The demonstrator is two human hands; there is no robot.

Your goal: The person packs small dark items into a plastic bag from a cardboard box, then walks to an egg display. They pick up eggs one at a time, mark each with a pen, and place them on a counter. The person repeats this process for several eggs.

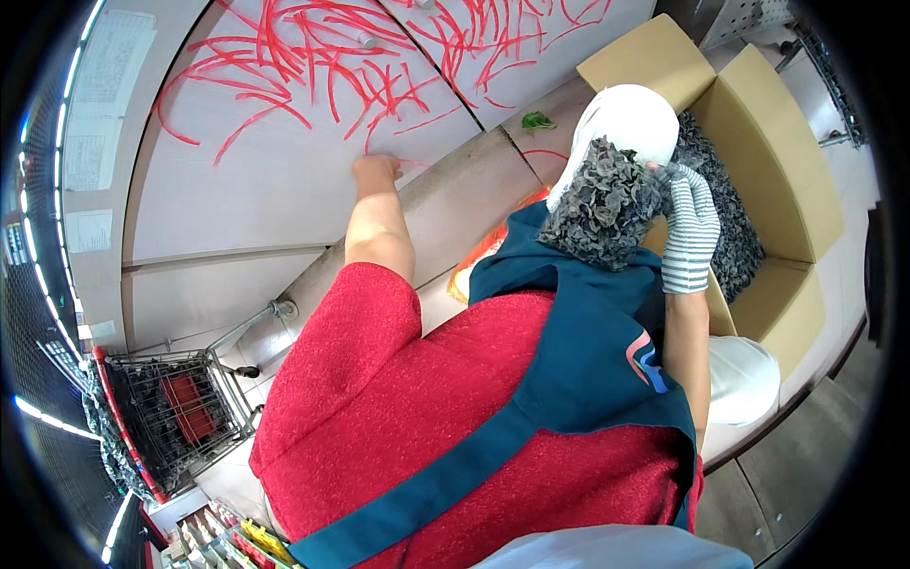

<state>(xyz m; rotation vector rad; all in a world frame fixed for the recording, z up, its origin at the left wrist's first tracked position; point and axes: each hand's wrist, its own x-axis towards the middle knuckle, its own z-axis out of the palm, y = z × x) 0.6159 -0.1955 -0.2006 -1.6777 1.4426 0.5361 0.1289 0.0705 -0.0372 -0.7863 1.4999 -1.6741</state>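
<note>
My right hand point(689, 218), in a grey-and-white striped glove, grips the upper right edge of a clear bag of dried black fungus point(602, 209). The dark, curled pieces show through the plastic. The bag lies against white cloth point(630, 119), which looks like a trouser-covered knee, and over my teal apron point(559, 251). My bare left hand point(376, 171) is stretched out to the lower edge of a pale panel point(256, 190); its fingers are hidden. Right of the gloved hand, an opened cardboard box point(782, 161) holds more of the same dark fungus point(725, 213).
Many red strips or streaks point(313, 47) cover the pale panel. A green leaf point(537, 121) lies on the floor near the box. An orange-and-white bag point(474, 266) is partly hidden beside my apron. A wire shopping cart point(175, 408) stands at lower left, above shelved goods point(232, 541).
</note>
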